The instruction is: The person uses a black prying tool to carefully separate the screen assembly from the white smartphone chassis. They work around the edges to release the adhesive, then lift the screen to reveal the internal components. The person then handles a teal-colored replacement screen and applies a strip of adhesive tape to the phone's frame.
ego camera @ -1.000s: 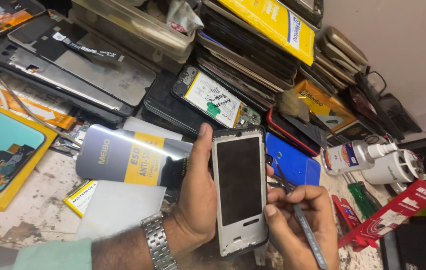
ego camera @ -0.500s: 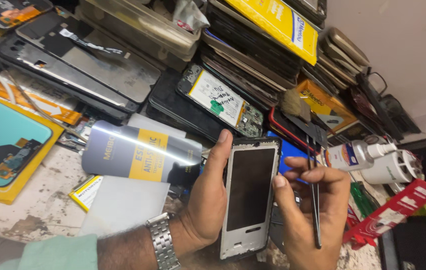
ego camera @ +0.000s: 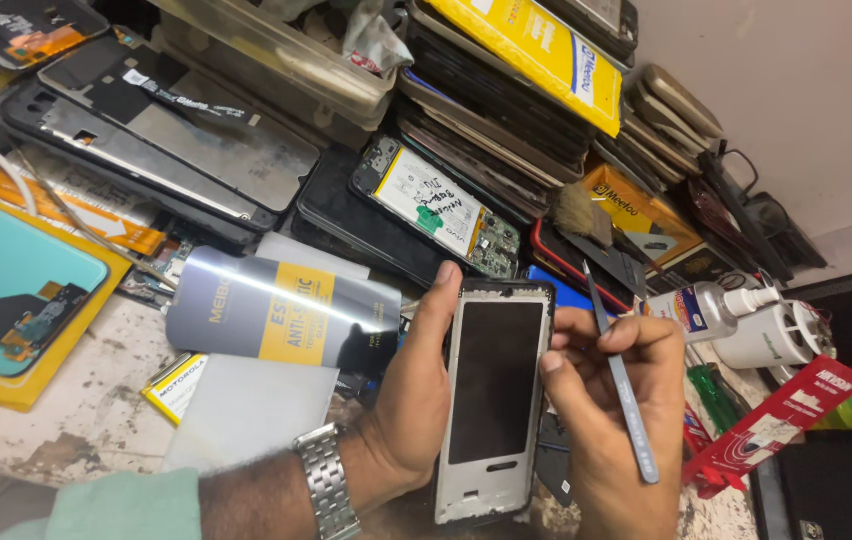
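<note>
- Tilted further upright than before: grey-framed phone chassis with dark screen point(ego camera: 494, 395), gripped in left hand point(ego camera: 416, 400) above the cluttered bench.
- Right hand point(ego camera: 614, 400) pinching slim metal tweezers point(ego camera: 622, 385), touching the frame's edge.
- Left of it, silver-and-yellow cylindrical package point(ego camera: 281, 315); red slanted box point(ego camera: 776, 420) at right.

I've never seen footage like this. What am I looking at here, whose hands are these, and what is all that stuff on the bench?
There is no machine here: a person wears a camera on the head, so the one picture looks down at their own two hands. The left hand, with a metal wristwatch, holds a phone frame with a dark panel, upright by its edge. The right hand touches the frame's other edge and grips thin metal tweezers. Around them the worn workbench is crowded: a grey and yellow pouch, an opened phone showing its circuit board, stacked phone parts, a small brush, a white pump bottle and a teal screen panel.
</note>
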